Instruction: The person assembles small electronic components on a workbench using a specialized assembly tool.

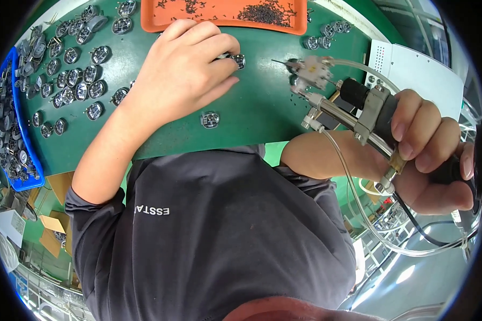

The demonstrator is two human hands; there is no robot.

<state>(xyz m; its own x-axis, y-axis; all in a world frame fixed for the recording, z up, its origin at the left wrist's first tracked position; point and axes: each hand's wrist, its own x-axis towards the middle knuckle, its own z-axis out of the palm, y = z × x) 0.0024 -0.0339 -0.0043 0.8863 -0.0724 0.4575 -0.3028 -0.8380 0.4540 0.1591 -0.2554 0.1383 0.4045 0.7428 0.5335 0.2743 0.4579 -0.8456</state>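
My left hand (185, 72) is over the green table with its fingers curled around a small round part with a circuit board (240, 61). Much of that part is hidden behind the fingers. At the right, my right hand (426, 150) is wrapped around a powered screwdriver (377, 120), which has a metal tube, a black grip and a clear hose. Its thin bit points left over the table, apart from the part in my left hand. A loose round part (210, 120) lies below my left hand.
An orange tray (225, 24) with many tiny black screws stands at the far side. Many round parts (95, 111) are scattered at the left, beside a blue bin (32, 184) full of dark parts. A white box-shaped device (428, 75) stands at the far right.
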